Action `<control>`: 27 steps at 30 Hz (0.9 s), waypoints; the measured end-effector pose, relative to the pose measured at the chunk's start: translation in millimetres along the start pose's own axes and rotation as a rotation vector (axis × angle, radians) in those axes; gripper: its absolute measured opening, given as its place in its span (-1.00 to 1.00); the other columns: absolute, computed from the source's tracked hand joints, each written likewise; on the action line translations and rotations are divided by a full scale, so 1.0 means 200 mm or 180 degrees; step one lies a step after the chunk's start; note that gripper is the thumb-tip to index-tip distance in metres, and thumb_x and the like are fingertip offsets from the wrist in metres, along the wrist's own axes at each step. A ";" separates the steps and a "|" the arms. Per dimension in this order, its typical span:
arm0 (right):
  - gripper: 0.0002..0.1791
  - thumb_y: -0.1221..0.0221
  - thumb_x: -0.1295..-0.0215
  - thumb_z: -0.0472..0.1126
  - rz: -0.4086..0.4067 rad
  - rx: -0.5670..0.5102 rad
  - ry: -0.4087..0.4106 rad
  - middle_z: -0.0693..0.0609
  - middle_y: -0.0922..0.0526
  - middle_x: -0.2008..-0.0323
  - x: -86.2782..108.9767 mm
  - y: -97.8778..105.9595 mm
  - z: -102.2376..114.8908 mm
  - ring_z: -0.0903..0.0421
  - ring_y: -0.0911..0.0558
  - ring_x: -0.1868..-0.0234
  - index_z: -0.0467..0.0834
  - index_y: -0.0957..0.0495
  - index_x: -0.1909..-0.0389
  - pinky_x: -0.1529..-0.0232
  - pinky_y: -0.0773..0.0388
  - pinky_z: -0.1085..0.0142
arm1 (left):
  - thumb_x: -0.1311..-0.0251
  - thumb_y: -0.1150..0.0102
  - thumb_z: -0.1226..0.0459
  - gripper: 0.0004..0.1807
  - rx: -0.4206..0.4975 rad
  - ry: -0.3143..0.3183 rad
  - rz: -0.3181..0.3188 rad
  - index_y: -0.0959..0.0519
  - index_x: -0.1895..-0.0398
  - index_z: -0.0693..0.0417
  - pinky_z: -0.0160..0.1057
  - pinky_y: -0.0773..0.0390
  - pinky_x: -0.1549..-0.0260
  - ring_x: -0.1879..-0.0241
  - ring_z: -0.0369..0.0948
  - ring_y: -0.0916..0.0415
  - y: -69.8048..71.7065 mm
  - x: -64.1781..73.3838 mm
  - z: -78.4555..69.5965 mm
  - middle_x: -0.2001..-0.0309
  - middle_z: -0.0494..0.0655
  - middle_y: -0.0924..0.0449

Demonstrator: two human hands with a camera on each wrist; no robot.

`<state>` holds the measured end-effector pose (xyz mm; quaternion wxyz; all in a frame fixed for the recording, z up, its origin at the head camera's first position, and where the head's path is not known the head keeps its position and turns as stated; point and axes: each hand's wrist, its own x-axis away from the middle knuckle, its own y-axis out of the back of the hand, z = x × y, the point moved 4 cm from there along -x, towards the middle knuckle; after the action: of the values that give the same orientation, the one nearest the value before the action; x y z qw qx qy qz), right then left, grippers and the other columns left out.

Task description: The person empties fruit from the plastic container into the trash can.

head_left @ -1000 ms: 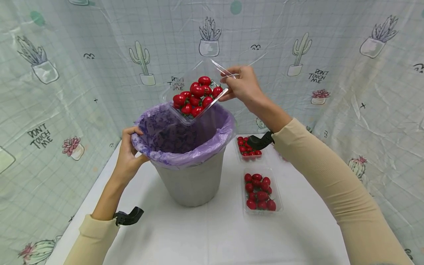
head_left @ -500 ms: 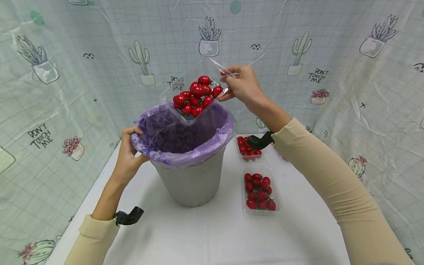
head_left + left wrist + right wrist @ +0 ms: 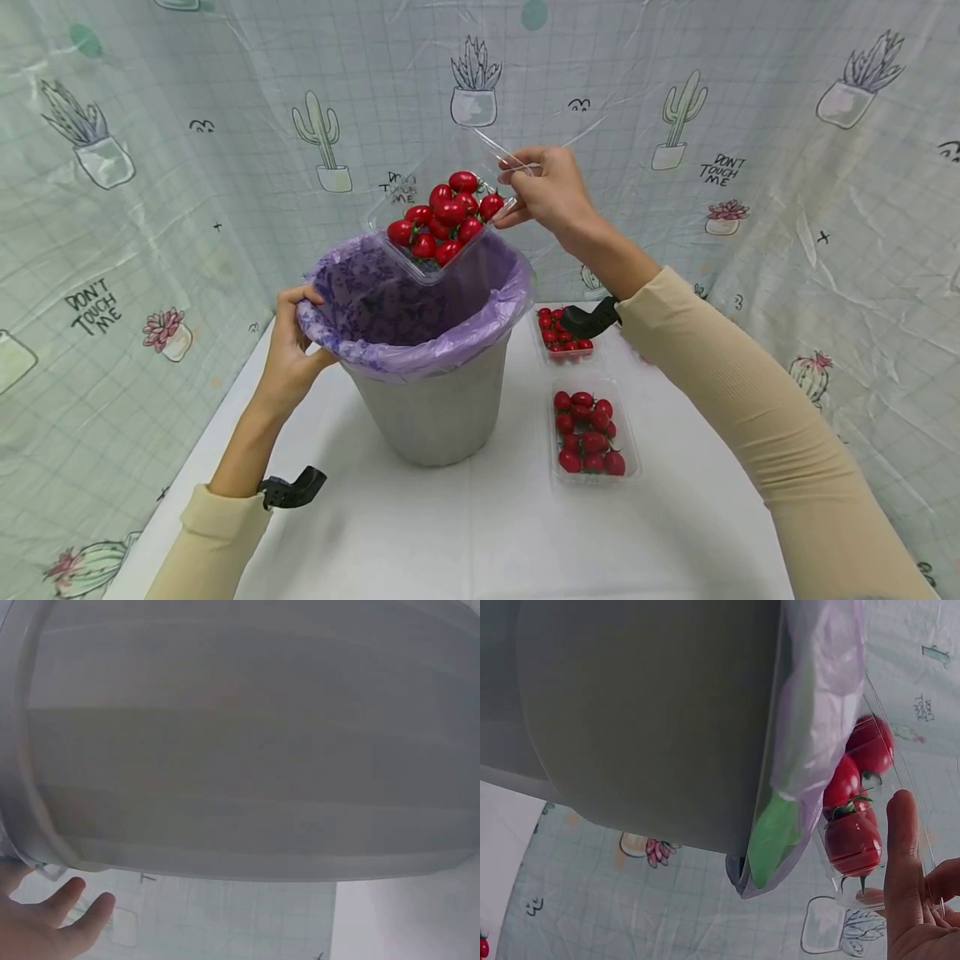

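Observation:
My right hand (image 3: 549, 190) grips one end of a clear plastic box (image 3: 429, 275) holding red cherry tomatoes (image 3: 450, 213). The box is tilted down to the left, above the mouth of a grey trash bin (image 3: 431, 421). A purple patterned bag (image 3: 442, 357) lines the bin and folds over its rim. At the left side of that rim, my left hand (image 3: 291, 346) holds on, fingertips over the edge and thumb beneath. In the right wrist view, tomatoes (image 3: 853, 840) show through the box wall beside the bag. The bin wall (image 3: 247, 750) fills most of the left wrist view.
Two more clear boxes of cherry tomatoes, a near box (image 3: 628, 467) and a far box (image 3: 570, 354), stand on the white table (image 3: 465, 533) right of the bin. A curtain (image 3: 390, 67) printed with potted plants hangs around the table.
Several tomatoes have shifted a little down and left inside the tilted box, and its upper edge has tipped slightly. Both hands and the bin stay nearly in place.

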<state>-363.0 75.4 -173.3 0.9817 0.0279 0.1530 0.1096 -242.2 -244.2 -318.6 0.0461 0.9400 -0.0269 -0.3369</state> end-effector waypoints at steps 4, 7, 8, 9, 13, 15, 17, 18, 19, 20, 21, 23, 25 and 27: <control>-0.56 0.15 -0.43 -0.50 -0.0007 0.0039 -0.0034 -0.17 -0.60 0.05 0.00 0.00 0.00 0.08 -0.72 0.64 -0.45 -0.49 -0.24 0.42 -0.72 0.21 | -0.11 -0.41 0.46 -0.34 0.0008 -0.0002 -0.0010 -0.22 -0.19 0.23 -0.27 -0.32 -0.13 -0.11 -0.05 -0.34 0.00 0.00 0.00 -0.16 0.12 -0.32; -0.56 0.14 -0.43 -0.50 -0.0004 0.0063 -0.0045 -0.18 -0.61 0.02 0.01 0.00 0.00 0.08 -0.72 0.63 -0.44 -0.49 -0.24 0.42 -0.72 0.21 | -0.08 -0.39 0.50 -0.33 0.0021 -0.0017 -0.0016 -0.21 -0.19 0.25 -0.27 -0.32 -0.12 -0.11 -0.06 -0.34 0.00 0.00 0.00 -0.15 0.12 -0.33; -0.56 0.15 -0.43 -0.50 -0.0002 0.0058 -0.0042 -0.18 -0.61 0.01 0.01 0.00 0.00 0.08 -0.72 0.63 -0.45 -0.49 -0.24 0.42 -0.72 0.21 | -0.07 -0.39 0.51 -0.33 0.0024 -0.0025 -0.0017 -0.21 -0.19 0.26 -0.27 -0.33 -0.12 -0.10 -0.06 -0.34 0.00 0.00 0.00 -0.14 0.12 -0.33; -0.56 0.15 -0.43 -0.50 0.0003 0.0055 -0.0031 -0.19 -0.61 0.01 0.01 0.01 0.00 0.09 -0.72 0.63 -0.45 -0.49 -0.24 0.42 -0.72 0.21 | -0.07 -0.39 0.51 -0.32 0.0026 -0.0032 -0.0017 -0.21 -0.19 0.26 -0.27 -0.33 -0.11 -0.10 -0.06 -0.34 0.00 0.00 0.01 -0.14 0.12 -0.33; -0.55 0.16 -0.43 -0.50 0.0009 0.0043 -0.0011 -0.25 -0.62 -0.05 0.01 0.01 0.00 0.09 -0.72 0.64 -0.46 -0.49 -0.24 0.43 -0.72 0.22 | -0.09 -0.43 0.46 -0.32 0.0035 -0.0052 -0.0013 -0.21 -0.19 0.27 -0.27 -0.33 -0.12 -0.12 -0.06 -0.34 0.00 0.00 0.01 -0.16 0.12 -0.33; -0.55 0.16 -0.43 -0.50 0.0013 0.0052 0.0011 -0.30 -0.61 -0.09 0.01 0.01 0.00 0.09 -0.72 0.64 -0.46 -0.49 -0.24 0.44 -0.72 0.22 | -0.10 -0.45 0.44 -0.31 0.0042 -0.0055 -0.0012 -0.21 -0.19 0.26 -0.27 -0.33 -0.12 -0.12 -0.06 -0.34 0.00 0.00 0.01 -0.16 0.12 -0.33; -0.55 0.16 -0.43 -0.50 0.0012 0.0055 0.0022 -0.33 -0.60 -0.13 0.00 0.01 0.00 0.10 -0.72 0.64 -0.46 -0.49 -0.24 0.45 -0.72 0.22 | -0.10 -0.45 0.42 -0.32 0.0045 -0.0048 -0.0013 -0.22 -0.18 0.25 -0.27 -0.33 -0.12 -0.13 -0.06 -0.34 0.00 0.00 0.01 -0.16 0.13 -0.33; -0.55 0.17 -0.43 -0.50 0.0015 0.0053 0.0037 -0.34 -0.59 -0.15 0.01 0.01 0.00 0.10 -0.72 0.64 -0.46 -0.48 -0.25 0.46 -0.71 0.23 | -0.11 -0.45 0.42 -0.33 0.0046 -0.0043 -0.0014 -0.23 -0.18 0.23 -0.27 -0.33 -0.13 -0.13 -0.06 -0.34 0.00 0.00 0.01 -0.16 0.13 -0.33; -0.55 0.17 -0.44 -0.50 0.0019 0.0046 0.0056 -0.36 -0.59 -0.16 0.01 0.01 0.00 0.10 -0.72 0.65 -0.46 -0.47 -0.25 0.46 -0.71 0.23 | -0.11 -0.45 0.43 -0.33 0.0043 -0.0037 -0.0016 -0.23 -0.18 0.23 -0.27 -0.33 -0.13 -0.13 -0.06 -0.33 0.00 0.00 0.01 -0.17 0.13 -0.32; -0.55 0.17 -0.44 -0.50 0.0021 0.0044 0.0065 -0.36 -0.59 -0.17 0.01 0.01 0.01 0.10 -0.73 0.65 -0.46 -0.48 -0.25 0.47 -0.71 0.24 | -0.10 -0.44 0.43 -0.33 0.0038 -0.0033 -0.0017 -0.23 -0.18 0.22 -0.28 -0.33 -0.13 -0.13 -0.06 -0.33 0.00 0.00 0.01 -0.17 0.12 -0.32; -0.55 0.17 -0.44 -0.50 0.0023 0.0041 0.0076 -0.36 -0.59 -0.17 0.01 0.01 0.01 0.10 -0.73 0.65 -0.46 -0.47 -0.25 0.47 -0.71 0.24 | -0.10 -0.44 0.43 -0.33 0.0036 -0.0029 -0.0019 -0.24 -0.18 0.21 -0.28 -0.33 -0.13 -0.13 -0.05 -0.33 0.00 0.00 0.01 -0.17 0.12 -0.32; -0.56 0.17 -0.45 -0.49 0.0028 0.0061 0.0104 -0.36 -0.60 -0.19 0.01 0.01 0.01 0.10 -0.73 0.64 -0.46 -0.47 -0.25 0.46 -0.71 0.24 | -0.10 -0.44 0.43 -0.33 0.0030 -0.0027 -0.0019 -0.23 -0.18 0.22 -0.28 -0.32 -0.13 -0.14 -0.05 -0.33 0.00 0.00 0.01 -0.17 0.12 -0.32; -0.56 0.17 -0.46 -0.49 0.0032 0.0108 0.0138 -0.36 -0.60 -0.19 0.01 0.01 0.02 0.11 -0.73 0.64 -0.45 -0.47 -0.25 0.46 -0.71 0.24 | -0.10 -0.44 0.44 -0.33 0.0018 -0.0022 -0.0024 -0.23 -0.18 0.23 -0.28 -0.33 -0.13 -0.14 -0.05 -0.33 0.00 0.00 0.01 -0.18 0.12 -0.31; -0.57 0.17 -0.47 -0.49 0.0033 0.0172 0.0168 -0.35 -0.61 -0.20 0.02 0.01 0.02 0.12 -0.73 0.64 -0.45 -0.48 -0.25 0.45 -0.71 0.24 | -0.09 -0.43 0.45 -0.33 0.0000 -0.0010 -0.0026 -0.23 -0.19 0.23 -0.29 -0.33 -0.13 -0.14 -0.05 -0.33 0.00 -0.01 0.01 -0.18 0.13 -0.31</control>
<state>-359.1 77.6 -170.6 0.9757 0.0523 0.1816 0.1111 -244.2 -245.0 -319.2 0.0446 0.9396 -0.0231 -0.3385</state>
